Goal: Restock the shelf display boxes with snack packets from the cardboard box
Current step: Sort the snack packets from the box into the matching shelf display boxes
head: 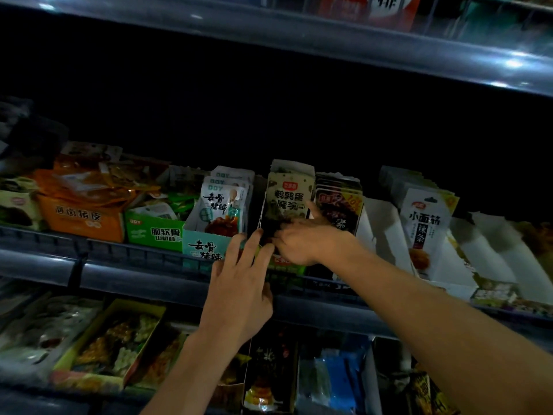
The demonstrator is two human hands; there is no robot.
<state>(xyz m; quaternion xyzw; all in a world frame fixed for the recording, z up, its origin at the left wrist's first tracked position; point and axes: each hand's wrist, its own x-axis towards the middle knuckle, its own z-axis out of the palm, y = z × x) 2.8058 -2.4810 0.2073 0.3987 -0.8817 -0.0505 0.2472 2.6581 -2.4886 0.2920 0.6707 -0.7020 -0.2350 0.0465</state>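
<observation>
Dim shop shelf (143,280), middle tier. R hand (302,241) pinches lower edge of pale-green snack pkt (288,196), pkt upright at front of its display box (294,172), between teal box (200,244) on left and dark pkts (339,202) on right. L hand (239,283) released, fingers straight and spread, tips touching box front just below pkt. Orange box (83,220) and green box (154,232) farther left. Cardboard supply box not seen.

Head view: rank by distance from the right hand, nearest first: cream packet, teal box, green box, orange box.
1. Cream packet, held at its lower edge by the right hand.
2. Teal box, just to the left, behind the left hand.
3. Green box, further left.
4. Orange box, far left.
</observation>
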